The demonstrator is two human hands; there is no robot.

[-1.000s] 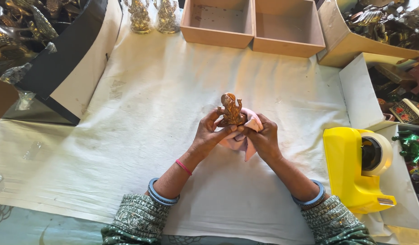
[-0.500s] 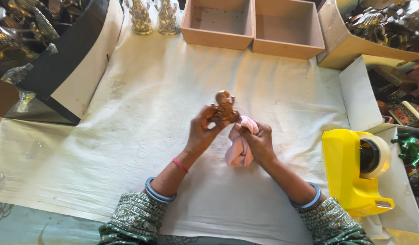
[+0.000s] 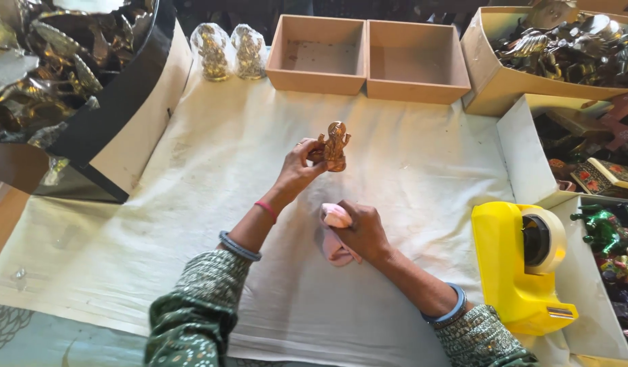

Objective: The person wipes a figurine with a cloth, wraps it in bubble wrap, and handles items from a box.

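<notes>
While left hand [image 3: 301, 164] fingers raise a brass figurine [image 3: 335, 145] upright, right hand [image 3: 360, 230] fingers clutch pink cloth [image 3: 335, 234].

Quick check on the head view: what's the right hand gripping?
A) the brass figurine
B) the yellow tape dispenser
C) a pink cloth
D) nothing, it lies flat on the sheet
C: the right hand is closed around a pink cloth down on the white sheet, while the left hand holds the brass figurine up; the yellow tape dispenser stands untouched.
</notes>
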